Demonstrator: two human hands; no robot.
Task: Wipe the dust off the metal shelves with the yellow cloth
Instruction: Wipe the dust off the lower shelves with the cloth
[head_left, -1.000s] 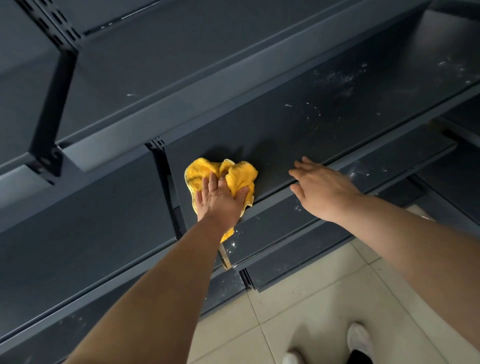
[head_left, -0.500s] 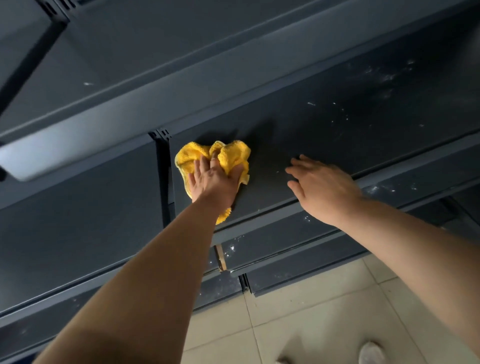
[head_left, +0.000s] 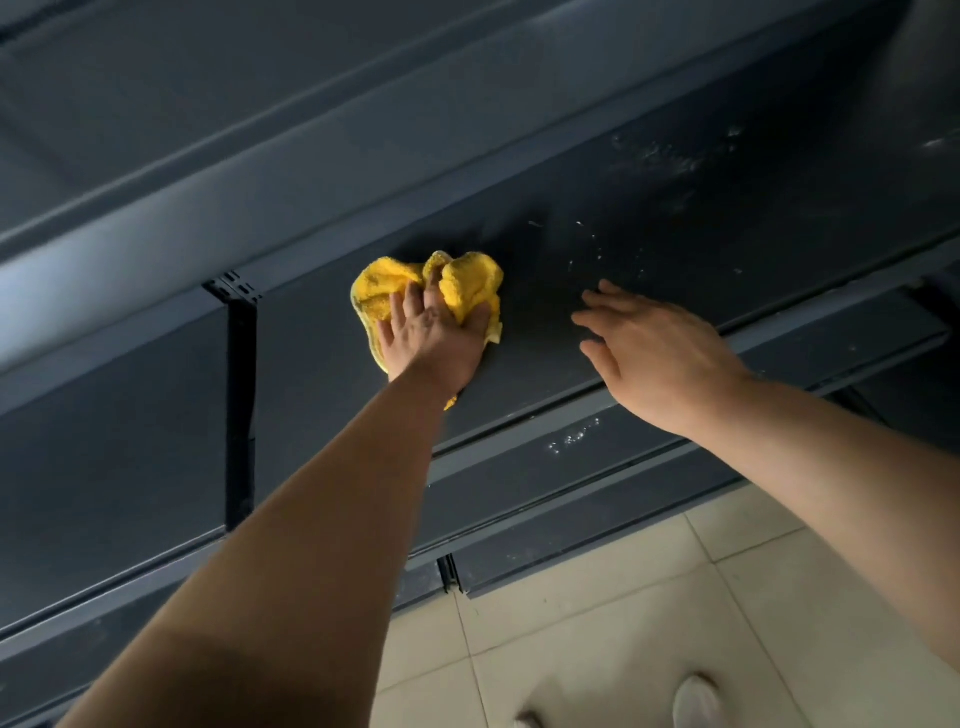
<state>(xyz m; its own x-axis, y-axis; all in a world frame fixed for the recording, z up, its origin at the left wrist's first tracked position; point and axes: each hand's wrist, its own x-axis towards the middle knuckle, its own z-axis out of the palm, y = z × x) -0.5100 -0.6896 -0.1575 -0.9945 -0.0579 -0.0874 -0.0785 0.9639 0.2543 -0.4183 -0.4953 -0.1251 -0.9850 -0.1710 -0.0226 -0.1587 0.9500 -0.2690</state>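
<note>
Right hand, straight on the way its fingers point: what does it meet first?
Likely the yellow cloth held by the left hand. The right hand points left along the shelf, bare metal between. Its height over the shelf is unclear.

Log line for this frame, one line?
phase: wiping | left hand: holds yellow cloth against shelf | right hand: open, by shelf edge | dust: right of cloth

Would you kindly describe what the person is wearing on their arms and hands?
The left grip and right grip are bare hands: no gloves, and no rings that I can make out. The left forearm and right forearm are bare too, with no sleeve, watch or wristband in view.
</note>
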